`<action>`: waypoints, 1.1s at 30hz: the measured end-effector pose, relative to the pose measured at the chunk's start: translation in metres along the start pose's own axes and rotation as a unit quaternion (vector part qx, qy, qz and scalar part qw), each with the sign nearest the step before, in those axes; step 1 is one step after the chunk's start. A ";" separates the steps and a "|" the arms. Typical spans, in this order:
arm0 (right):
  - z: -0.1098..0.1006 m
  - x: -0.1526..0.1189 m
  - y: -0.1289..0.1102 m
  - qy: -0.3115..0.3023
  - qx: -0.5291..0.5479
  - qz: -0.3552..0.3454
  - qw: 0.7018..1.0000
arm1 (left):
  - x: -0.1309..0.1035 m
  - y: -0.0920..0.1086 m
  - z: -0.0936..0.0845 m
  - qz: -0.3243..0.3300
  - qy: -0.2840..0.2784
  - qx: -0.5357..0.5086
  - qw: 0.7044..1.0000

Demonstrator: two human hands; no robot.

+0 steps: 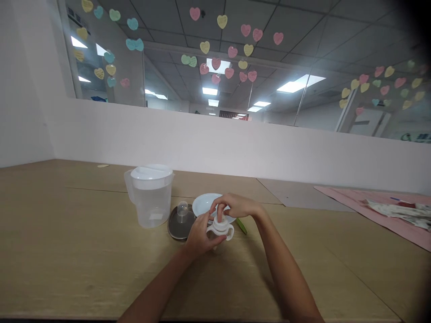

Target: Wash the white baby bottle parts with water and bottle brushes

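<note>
In front of me a baby bottle (220, 227) with a white collar and white side handles stands upright, tilted little if at all. My left hand (201, 234) is closed around its left side, the thumb across the front. From above, my right hand (235, 206) reaches down with bent fingers pinching the top of the bottle; the fingers hide the very tip. Just left lies a round grey metal dish (174, 224) with a clear domed cap (182, 209) on it. Behind my hands is a white plate (203, 201), partly covered by the right hand.
A translucent lidded pitcher (153, 202) holding clear liquid stands at the left. Right of the bottle lies a green handle-like piece (241, 226). A pink cloth (357, 204) with crumpled packaging (397, 210) lies far right. The white wall (202, 139) bounds the table's back.
</note>
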State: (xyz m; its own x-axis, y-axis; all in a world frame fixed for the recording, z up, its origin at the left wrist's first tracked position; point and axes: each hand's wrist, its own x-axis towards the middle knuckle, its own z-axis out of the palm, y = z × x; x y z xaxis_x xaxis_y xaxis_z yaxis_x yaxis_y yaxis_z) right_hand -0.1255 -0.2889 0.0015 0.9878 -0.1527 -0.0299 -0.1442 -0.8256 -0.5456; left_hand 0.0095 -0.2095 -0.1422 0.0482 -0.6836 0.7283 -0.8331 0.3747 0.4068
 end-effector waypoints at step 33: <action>0.004 -0.002 -0.013 0.119 -0.195 0.138 0.964 | 0.003 0.011 -0.006 -0.018 -0.007 -0.001 1.000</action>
State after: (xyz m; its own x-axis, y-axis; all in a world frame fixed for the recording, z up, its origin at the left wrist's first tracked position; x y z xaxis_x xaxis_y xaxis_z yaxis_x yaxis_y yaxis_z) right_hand -0.1253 -0.2761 0.0051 0.8743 -0.4770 0.0898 -0.4555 -0.8703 -0.1875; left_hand 0.0040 -0.2038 -0.1320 0.0707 -0.7060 0.7047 -0.8294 0.3509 0.4347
